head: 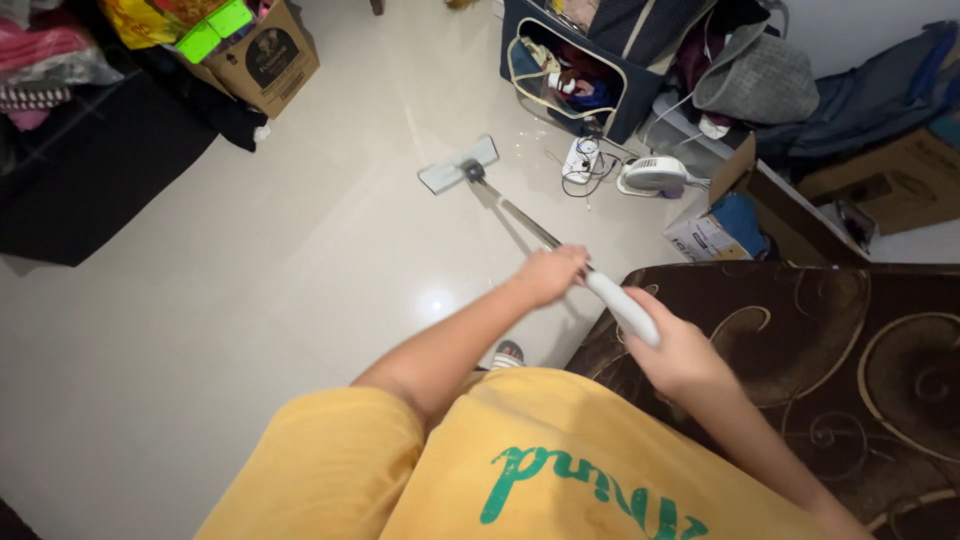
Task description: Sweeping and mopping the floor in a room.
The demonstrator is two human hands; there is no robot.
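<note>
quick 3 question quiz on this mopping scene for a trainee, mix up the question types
1. True or false: both hands grip the mop handle.
2. Which hand sits higher up the handle, on the white grip? A) left hand B) right hand
3. Fill in: the flat mop head rests on the pale ___ floor, short of the white power strip.

Key
1. True: each hand closes around the handle.
2. B: the right hand holds the white grip at the top end, beside the brown patterned cushion; the left hand holds the metal shaft lower down.
3. tiled
</note>
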